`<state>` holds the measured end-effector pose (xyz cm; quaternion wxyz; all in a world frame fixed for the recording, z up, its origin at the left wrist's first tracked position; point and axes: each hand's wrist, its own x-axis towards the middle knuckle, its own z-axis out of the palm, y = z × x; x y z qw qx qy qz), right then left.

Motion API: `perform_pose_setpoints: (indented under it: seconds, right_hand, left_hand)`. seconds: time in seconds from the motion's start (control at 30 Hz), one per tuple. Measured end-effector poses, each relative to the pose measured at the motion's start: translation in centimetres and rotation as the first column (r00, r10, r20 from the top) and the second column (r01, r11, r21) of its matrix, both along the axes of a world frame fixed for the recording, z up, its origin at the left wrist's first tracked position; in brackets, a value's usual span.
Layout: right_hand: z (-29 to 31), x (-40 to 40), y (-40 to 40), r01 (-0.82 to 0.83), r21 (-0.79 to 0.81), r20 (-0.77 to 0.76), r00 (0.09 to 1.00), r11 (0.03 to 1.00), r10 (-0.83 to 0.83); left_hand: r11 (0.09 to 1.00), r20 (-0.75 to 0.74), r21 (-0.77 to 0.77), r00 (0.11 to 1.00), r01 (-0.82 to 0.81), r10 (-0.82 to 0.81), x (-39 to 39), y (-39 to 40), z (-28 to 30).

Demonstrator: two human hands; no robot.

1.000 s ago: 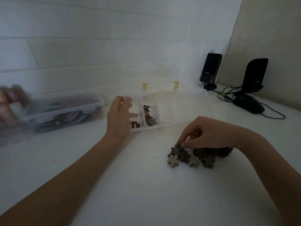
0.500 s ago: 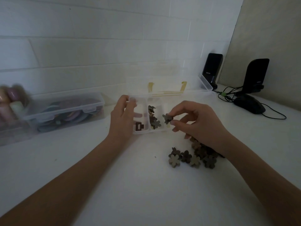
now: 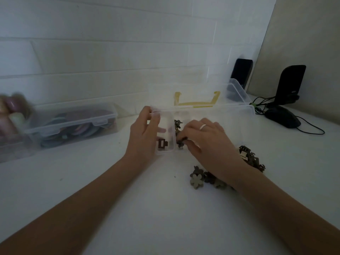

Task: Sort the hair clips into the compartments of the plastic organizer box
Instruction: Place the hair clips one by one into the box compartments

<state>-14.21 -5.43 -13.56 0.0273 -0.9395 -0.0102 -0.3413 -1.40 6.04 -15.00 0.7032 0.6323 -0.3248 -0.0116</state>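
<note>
The clear plastic organizer box (image 3: 239, 111) stands open at the back of the white table, its lid raised with yellow latches. My left hand (image 3: 145, 133) grips the box's left end. My right hand (image 3: 207, 142) reaches down into the second compartment and pinches a dark flower hair clip (image 3: 181, 140) at its fingertips. Another flower clip (image 3: 178, 123) lies further back in that compartment. A brown rectangular clip (image 3: 162, 143) sits in the leftmost compartment. A pile of flower clips (image 3: 197, 178) lies on the table under and beside my right wrist.
A closed clear box (image 3: 73, 124) with colourful items stands at the left, with blurred jars (image 3: 11, 115) beyond it. Two black speakers (image 3: 291, 83), a mouse (image 3: 282, 116) and cables occupy the right rear corner. The tiled wall is close behind the organizer.
My right hand picked one flower clip from the pile, carried it left and lowered it into the second compartment. My left hand stayed on the box's left end.
</note>
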Motion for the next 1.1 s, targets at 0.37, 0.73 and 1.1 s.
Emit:
perform_pose_setpoints:
  seconds: [0.37, 0.73, 1.1]
  right_hand:
    - [0.3, -0.6, -0.6, 0.078, -0.032, 0.007, 0.997, 0.996, -0.078]
    - [1.1, -1.0, -0.7, -0.015, 0.074, -0.028, 0.999, 0.997, 0.017]
    - [3.4, -2.7, -2.4, 0.033, 0.454, -0.604, 0.746, 0.890, 0.280]
  left_hand:
    - [1.000, -0.018, 0.006, 1.000, -0.002, 0.002, 0.0, -0.1, 0.1]
    - [1.000, -0.063, 0.011, 0.998, -0.016, 0.016, 0.4, -0.1, 0.1]
    - [0.999, -0.055, 0.029, 0.998, -0.041, 0.042, 0.9, 0.0, -0.1]
